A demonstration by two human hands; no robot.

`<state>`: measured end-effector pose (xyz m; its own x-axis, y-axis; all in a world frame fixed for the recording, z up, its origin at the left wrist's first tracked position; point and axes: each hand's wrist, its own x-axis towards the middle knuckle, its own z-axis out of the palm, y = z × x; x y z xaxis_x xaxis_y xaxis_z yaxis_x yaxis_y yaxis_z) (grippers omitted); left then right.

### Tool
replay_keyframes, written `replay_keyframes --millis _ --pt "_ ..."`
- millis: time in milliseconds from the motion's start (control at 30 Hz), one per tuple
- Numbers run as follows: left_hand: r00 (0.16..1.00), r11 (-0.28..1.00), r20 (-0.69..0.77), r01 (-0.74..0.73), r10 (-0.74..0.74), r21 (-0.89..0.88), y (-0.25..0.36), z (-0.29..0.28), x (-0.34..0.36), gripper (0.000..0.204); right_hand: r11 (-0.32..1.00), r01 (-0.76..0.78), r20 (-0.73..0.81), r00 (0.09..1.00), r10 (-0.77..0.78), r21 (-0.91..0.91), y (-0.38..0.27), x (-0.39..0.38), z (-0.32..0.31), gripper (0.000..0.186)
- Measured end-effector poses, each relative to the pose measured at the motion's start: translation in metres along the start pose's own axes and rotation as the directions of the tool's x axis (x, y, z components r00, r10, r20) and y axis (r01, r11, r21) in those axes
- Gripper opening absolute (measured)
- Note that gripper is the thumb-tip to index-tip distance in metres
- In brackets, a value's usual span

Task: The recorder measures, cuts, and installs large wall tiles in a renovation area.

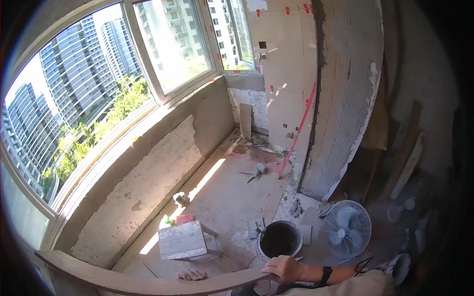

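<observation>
A long brown tile (148, 286) with a finely ridged surface stretches across the lower edge of the view, its left end near the window sill. My right hand (285, 269) grips its right end, fingers closed over the edge; a dark band circles that wrist. Partway along the far edge, the fingers of my left hand (192, 275) curl against the same tile, and the rest of that hand is hidden behind it. Just beyond my right hand stands a bucket (259, 246) of dark grey mortar.
A small dusty stool (183, 241) stands left of the bucket. At right is a round fan (347, 229) in a wire cage. A power tool (257, 170) lies farther off on the floor. Tiles with red clips cover the far wall (291, 64); windows run along the left.
</observation>
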<state>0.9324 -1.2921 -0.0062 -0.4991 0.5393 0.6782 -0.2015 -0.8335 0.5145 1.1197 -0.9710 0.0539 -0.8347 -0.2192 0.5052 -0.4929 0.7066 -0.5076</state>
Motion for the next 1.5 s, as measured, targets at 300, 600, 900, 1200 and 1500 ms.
replay_keyframes --millis 300,600,900,1200,1500 --pt "0.832 0.984 -0.527 0.160 -0.174 -0.073 -0.018 -0.075 0.258 0.026 0.993 -0.058 -0.224 0.974 0.033 -0.105 0.079 0.192 -0.015 0.023" --pt "0.812 0.959 -0.526 0.282 -0.254 -0.027 -0.085 -0.257 0.400 0.024 0.996 -0.094 -0.395 0.915 0.087 0.002 0.245 0.321 -0.001 0.016" --pt "0.692 0.938 -0.652 0.333 -0.311 -0.094 -0.139 -0.391 0.636 0.031 0.932 -0.219 -0.449 0.891 0.071 -0.288 0.431 0.481 -0.032 0.016" --pt "0.901 0.825 -0.111 0.327 -0.419 -0.461 -0.222 -0.499 0.916 0.031 0.835 -0.510 -0.565 0.758 0.325 -0.204 0.593 0.588 -0.095 0.021" --pt "0.798 0.822 0.223 0.569 -0.561 0.033 -0.296 -0.457 1.177 0.051 0.676 -0.659 -0.883 0.469 0.028 -0.329 0.716 0.688 -0.194 0.031"
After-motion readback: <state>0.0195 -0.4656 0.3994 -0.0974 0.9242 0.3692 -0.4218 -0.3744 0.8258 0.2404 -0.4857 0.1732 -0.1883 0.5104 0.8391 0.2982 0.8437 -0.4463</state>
